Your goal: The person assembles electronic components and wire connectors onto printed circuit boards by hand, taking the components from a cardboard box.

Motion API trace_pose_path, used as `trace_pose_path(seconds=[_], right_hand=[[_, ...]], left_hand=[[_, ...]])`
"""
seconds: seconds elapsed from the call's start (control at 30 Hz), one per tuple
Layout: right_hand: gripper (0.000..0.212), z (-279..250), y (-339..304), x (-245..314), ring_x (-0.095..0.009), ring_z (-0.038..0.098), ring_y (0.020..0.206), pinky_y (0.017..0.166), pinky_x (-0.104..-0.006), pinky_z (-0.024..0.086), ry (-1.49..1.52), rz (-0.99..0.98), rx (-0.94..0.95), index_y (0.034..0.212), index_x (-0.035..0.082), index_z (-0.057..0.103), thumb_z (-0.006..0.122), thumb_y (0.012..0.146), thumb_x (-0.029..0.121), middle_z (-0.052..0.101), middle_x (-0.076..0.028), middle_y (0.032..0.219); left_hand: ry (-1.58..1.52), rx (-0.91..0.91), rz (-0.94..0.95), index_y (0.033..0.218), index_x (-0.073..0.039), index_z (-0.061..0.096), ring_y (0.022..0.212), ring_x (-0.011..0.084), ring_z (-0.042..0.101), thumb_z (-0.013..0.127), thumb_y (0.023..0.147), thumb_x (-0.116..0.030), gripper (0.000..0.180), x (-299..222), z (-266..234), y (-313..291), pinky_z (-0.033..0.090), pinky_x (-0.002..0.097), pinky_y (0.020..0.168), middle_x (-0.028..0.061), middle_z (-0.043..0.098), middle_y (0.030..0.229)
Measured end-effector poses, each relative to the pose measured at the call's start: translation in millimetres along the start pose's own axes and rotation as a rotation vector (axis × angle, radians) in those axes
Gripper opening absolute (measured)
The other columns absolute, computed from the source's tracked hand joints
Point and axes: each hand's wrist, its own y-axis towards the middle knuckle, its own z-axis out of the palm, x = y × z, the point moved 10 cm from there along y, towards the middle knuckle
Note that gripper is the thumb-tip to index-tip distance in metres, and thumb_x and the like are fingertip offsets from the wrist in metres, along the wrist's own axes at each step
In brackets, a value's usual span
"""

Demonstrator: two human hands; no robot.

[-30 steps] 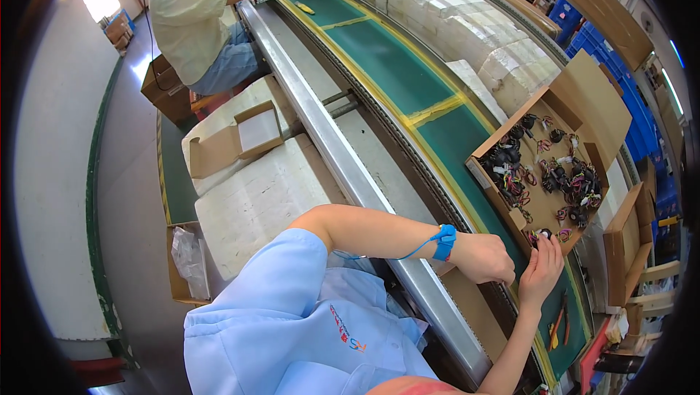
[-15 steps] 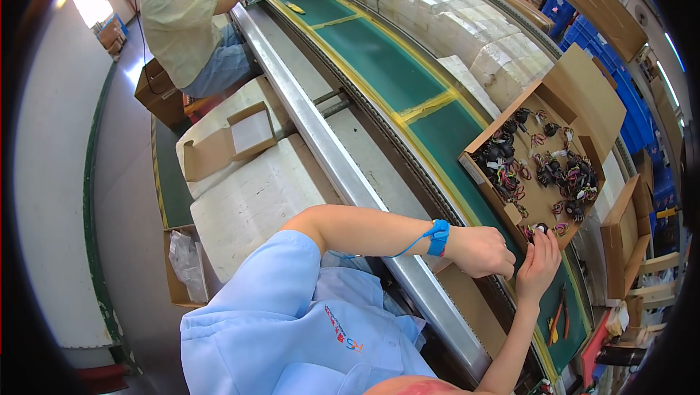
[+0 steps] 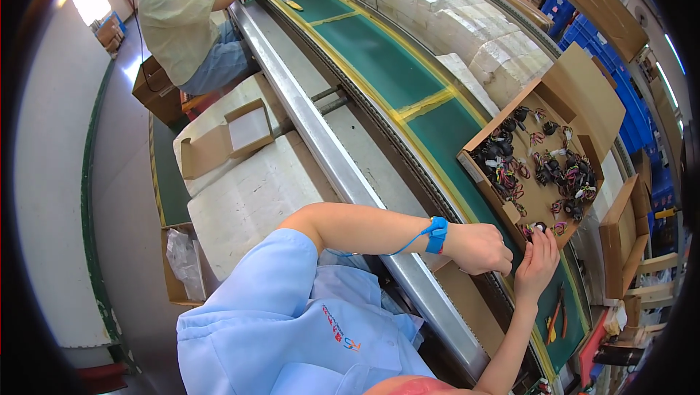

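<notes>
My left hand [image 3: 479, 249], with a blue strap [image 3: 437, 235] and cord at its wrist, is closed above the near edge of the green conveyor. Its curled fingers hide whatever may be in them. Beside it, my right hand [image 3: 538, 262] has its fingertips pressed around a small black round part with coloured wires [image 3: 538, 228], at the near corner of an open cardboard box [image 3: 510, 214]. Inside that box lie several more black wired parts [image 3: 558, 170], loosely heaped in two groups.
Orange-handled pliers [image 3: 560, 313] and a yellow-handled tool [image 3: 551, 331] lie on the green belt [image 3: 379, 60]. A metal rail [image 3: 350, 165] runs along my side. White foam blocks [image 3: 467, 27] line the far side. A co-worker [image 3: 179, 30] sits at the upper left.
Both hands keep nearly the same pose at the box corner. The whole view has shifted very slightly. Further along the line, the co-worker's arms have moved a little to the left.
</notes>
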Motion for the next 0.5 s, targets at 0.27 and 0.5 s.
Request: trace_pose_path(seconds=[0.27,0.5], right_hand=[[0.029,-0.7,1.9,0.1,-0.033,0.053,0.128,0.104,-0.0461,0.038,0.006,0.017,-0.004,0.123,0.003,0.063,0.05,0.1,0.016,0.064,-0.011,0.125],[0.03,1.4,1.4,0.2,-0.033,0.053,0.128,0.104,-0.0459,0.038,0.006,0.006,0.0,0.124,0.004,0.063,0.05,0.1,0.016,0.064,-0.011,0.125]], left_hand=[[0.008,0.005,-0.003,0.095,-0.011,0.071,0.077,0.0311,0.068,0.064,0.082,-0.012,0.015,-0.2,-1.3,0.6,0.051,0.0445,0.068,0.008,0.067,0.087],[0.013,0.006,-0.002,0.095,-0.011,0.071,0.077,0.0309,0.068,0.065,0.081,-0.011,0.016,0.6,2.0,-0.8,0.051,0.0445,0.067,0.008,0.067,0.086]])
